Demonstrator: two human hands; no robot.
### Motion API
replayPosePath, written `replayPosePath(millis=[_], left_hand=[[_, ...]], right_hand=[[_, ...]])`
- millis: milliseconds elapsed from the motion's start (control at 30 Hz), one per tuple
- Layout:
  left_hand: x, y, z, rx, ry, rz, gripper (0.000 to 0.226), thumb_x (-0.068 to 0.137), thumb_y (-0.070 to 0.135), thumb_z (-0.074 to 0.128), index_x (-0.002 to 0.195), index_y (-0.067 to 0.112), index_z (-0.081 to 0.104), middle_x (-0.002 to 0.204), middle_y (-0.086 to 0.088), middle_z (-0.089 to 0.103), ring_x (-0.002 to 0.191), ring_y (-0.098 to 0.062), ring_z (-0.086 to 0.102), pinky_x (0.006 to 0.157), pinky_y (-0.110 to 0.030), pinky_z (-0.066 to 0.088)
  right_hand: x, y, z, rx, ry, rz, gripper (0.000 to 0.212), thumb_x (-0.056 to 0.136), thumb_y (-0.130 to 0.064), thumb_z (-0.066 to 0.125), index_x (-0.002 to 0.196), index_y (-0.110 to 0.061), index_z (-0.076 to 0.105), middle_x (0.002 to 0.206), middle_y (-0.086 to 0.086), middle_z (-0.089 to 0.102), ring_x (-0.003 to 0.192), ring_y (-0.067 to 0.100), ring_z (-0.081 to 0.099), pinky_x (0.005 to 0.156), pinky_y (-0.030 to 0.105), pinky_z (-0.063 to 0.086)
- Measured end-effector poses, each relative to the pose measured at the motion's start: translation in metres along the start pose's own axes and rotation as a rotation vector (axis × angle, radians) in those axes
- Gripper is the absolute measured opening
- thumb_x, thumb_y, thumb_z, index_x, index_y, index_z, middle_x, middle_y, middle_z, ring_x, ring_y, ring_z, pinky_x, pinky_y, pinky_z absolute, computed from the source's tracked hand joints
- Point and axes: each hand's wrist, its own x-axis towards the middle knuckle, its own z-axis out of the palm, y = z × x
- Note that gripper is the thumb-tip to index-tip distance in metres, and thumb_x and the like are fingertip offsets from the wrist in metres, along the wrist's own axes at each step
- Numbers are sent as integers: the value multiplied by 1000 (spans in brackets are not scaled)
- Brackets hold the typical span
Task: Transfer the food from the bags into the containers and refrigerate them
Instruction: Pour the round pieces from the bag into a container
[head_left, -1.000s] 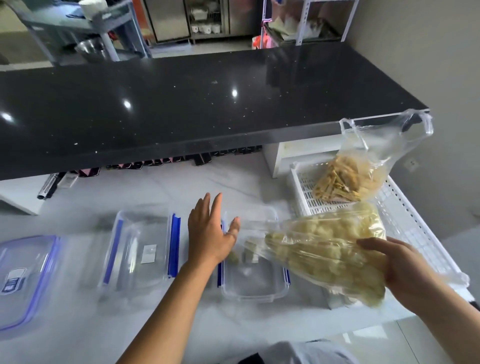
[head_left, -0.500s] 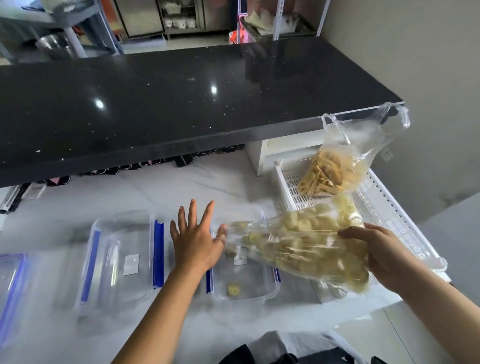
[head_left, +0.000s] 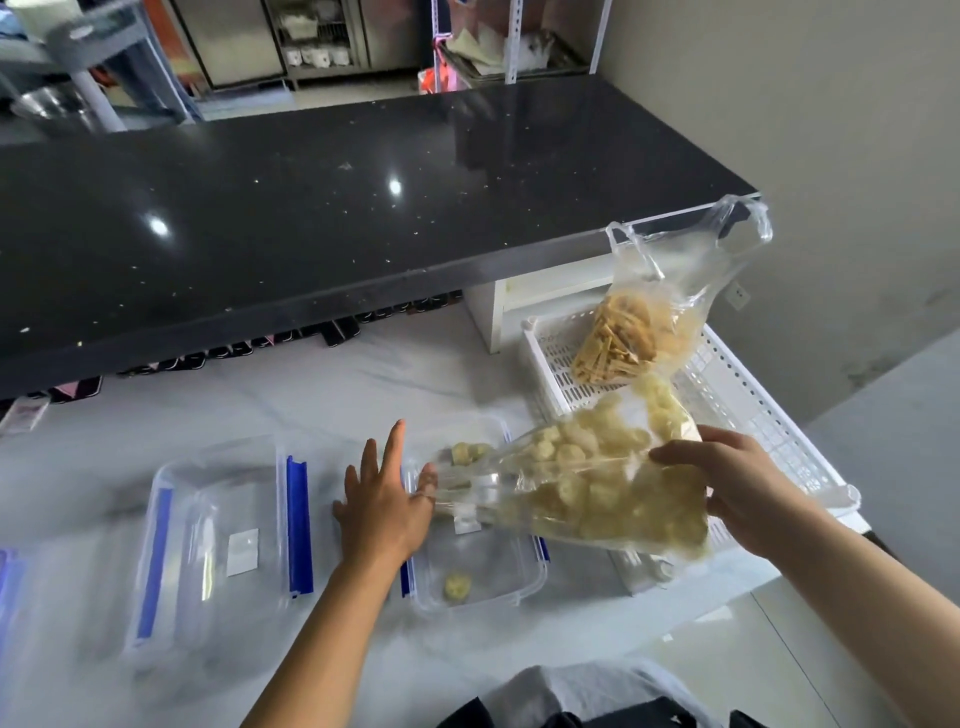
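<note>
Fingers of right hand round tilted bag (mouth over container); left hand splayed

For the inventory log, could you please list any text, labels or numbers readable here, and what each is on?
No text is readable.
Left sticker, in the left container: too blurred to read.
Right sticker, in the right container: too blurred.
Tag under the black counter: too blurred.
</note>
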Motion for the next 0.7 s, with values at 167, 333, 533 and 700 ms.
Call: replayPosePath(millis=[167,333,533,700], left_hand=[[0,-2,2,-5,2,11,67,95,67,31,149,53,-6,163,-2,22,144,-38,28,109,-65,31],[0,-3,3,11,14,21,69,93,69,28,148,52,-8,159,-1,31,140,-36,35,106,-63,34],[-1,-2,3,31,-4,-4,67,95,69,26,147,54,-14,165,-4,17,148,-37,20,113,-66,24],[0,0,0,166,43,33,67,97,66,23,151,50,-15,167,-1,-10,153,-31,-14,120,-61,-2]], right_hand=[[-1,4,-3,-3,5,7,21,77,3,72,98,-1,72,95,24,74,83,38,71,85,58,56],[-2,-6,-2,33,6,-107,19,76,5,71,95,0,72,89,23,75,74,36,72,64,46,62],[4,-2,-1,5,3,-69,27,75,-1,75,101,4,70,91,27,74,78,41,69,78,59,55],[7,-4,-5,12,4,-97,19,77,1,74,95,4,70,75,17,72,60,29,68,50,33,55]])
